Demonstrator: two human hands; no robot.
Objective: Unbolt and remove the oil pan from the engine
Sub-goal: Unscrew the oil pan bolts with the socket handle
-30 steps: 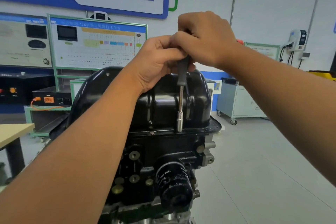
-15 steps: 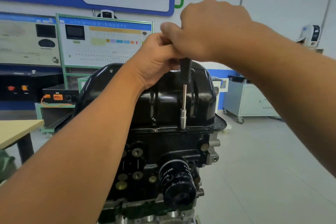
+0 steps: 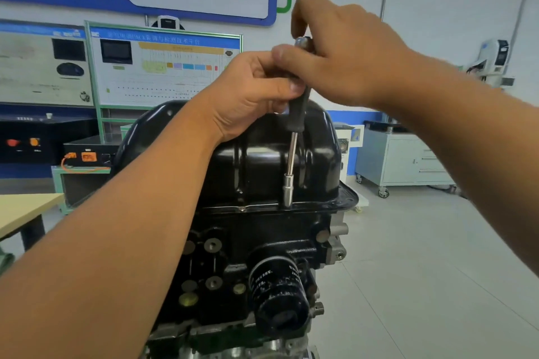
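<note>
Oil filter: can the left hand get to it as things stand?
Probably yes, once freed. The left hand now grips the socket driver on the oil pan flange; the oil filter sits exposed below, unobstructed.

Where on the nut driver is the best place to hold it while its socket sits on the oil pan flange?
Probably the nut driver by its black handle, from above: the shaft stands near upright, socket down on the oil pan flange. The left hand holds it there.
</note>
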